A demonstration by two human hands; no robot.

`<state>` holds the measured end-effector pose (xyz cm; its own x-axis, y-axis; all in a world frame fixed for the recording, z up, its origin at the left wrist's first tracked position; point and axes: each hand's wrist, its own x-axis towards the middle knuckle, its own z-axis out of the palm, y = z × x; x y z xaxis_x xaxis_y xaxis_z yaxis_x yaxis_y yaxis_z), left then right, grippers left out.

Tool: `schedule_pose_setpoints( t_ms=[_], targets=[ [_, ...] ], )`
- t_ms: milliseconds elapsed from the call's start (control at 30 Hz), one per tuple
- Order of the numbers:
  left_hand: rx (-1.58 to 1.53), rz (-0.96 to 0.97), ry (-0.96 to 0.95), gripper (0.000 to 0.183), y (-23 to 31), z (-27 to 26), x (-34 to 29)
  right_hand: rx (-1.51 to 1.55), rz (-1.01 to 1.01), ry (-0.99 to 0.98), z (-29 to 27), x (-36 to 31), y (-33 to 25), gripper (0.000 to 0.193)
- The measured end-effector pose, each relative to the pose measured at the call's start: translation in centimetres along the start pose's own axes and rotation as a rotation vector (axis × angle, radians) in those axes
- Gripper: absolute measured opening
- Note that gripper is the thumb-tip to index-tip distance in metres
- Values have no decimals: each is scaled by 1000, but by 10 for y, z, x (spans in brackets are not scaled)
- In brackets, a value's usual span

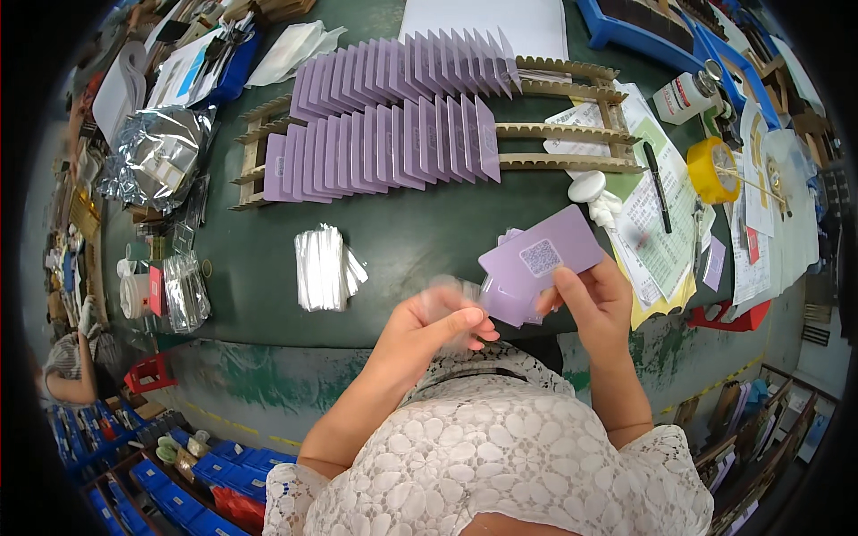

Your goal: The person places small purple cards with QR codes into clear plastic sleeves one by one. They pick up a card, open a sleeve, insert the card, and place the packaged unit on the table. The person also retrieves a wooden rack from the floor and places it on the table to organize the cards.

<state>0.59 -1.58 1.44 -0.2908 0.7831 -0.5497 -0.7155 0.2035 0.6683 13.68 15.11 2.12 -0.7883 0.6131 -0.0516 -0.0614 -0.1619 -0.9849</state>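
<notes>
My right hand (594, 304) pinches a purple card (576, 239) with a square printed code, its thumb at the card's lower edge. Below that card, more purple cards (505, 299) lie in a loose pile at the table's near edge. My left hand (438, 320) is just left of the pile, closed and partly smeared by motion. At its fingertips is a clear plastic sleeve (466, 288), faint and hard to make out. Farther left lies a stack of clear sleeves (322, 272).
Two rows of purple cards (384, 147) stand in a notched wooden rack (563, 163) across the back. On the right are papers (643, 223), a black pen (657, 188), yellow tape (712, 170) and a white bottle (684, 98). Silvery bags (161, 156) sit at the left.
</notes>
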Motion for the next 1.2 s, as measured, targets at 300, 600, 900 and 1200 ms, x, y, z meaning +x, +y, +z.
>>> schedule_pose_setpoints(
  t_ms=[300,600,900,1200],
  targets=[
    [138,53,-23,11,-3,2,1,47,-60,-51,11,0,-7,16],
    [9,42,81,14,9,1,-2,114,270,-125,2,2,-3,20],
    [114,162,95,11,3,5,4,-175,-34,-43,0,8,5,36],
    [60,177,126,19,-8,10,19,-383,-45,-225,-7,5,2,29]
  ],
)
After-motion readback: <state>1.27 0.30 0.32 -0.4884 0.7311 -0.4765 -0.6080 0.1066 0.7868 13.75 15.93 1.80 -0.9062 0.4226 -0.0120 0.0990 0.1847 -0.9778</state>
